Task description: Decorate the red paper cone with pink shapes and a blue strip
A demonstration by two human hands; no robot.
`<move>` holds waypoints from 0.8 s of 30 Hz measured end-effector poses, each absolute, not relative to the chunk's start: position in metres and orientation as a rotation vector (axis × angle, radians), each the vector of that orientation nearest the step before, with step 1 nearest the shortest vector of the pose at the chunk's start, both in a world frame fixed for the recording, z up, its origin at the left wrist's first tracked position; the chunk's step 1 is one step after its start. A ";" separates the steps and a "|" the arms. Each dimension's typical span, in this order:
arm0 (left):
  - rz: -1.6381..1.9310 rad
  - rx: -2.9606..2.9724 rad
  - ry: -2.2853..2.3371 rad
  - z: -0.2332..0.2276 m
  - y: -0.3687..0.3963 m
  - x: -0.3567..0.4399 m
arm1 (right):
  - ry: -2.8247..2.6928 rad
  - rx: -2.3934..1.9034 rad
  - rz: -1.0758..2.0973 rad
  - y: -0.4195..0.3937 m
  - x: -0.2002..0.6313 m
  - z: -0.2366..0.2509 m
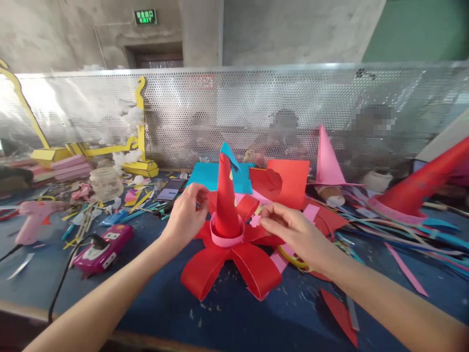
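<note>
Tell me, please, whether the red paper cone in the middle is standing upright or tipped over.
Upright: the red cone stands point-up inside the pink ring, on the red looped petals.

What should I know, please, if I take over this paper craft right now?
Left hand: fingers on the back loops of the red paper flower, steadying it.
Right hand: pinching a small pink cutout beside the red cone.
Done: cone stands upright in the flower, pink band round its base.
Left: the cutout is not yet stuck on.
The glue gun lies far left on the table.
</note>
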State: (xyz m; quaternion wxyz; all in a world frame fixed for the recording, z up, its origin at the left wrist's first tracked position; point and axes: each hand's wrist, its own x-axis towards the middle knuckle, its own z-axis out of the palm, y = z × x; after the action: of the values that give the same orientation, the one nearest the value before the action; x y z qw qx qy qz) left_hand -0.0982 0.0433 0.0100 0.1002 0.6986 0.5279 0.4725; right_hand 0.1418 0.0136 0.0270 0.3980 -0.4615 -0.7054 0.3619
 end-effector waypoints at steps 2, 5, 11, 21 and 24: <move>1.445 1.911 1.349 0.017 0.019 -0.085 | -1.822 -1.136 0.858 0.002 0.141 0.029; 1.250 1.727 1.028 0.020 -0.008 -0.061 | -1.840 -1.104 0.797 -0.014 0.136 0.031; 1.106 1.537 0.899 0.012 -0.022 -0.041 | -1.803 -1.076 0.707 -0.049 0.145 0.027; 1.196 1.441 0.950 0.020 -0.019 -0.064 | -2.143 -2.025 -0.254 -0.063 0.294 -0.025; 1.196 1.426 0.938 0.019 -0.018 -0.062 | -2.196 -2.108 -0.332 -0.057 0.305 -0.046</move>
State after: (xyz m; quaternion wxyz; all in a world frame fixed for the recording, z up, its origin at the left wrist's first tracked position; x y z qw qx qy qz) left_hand -0.0616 -0.0180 0.0190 0.5045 0.5907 0.3885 0.4957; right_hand 0.3051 -0.0570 -0.0459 0.0397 -0.6878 -0.7166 -0.1083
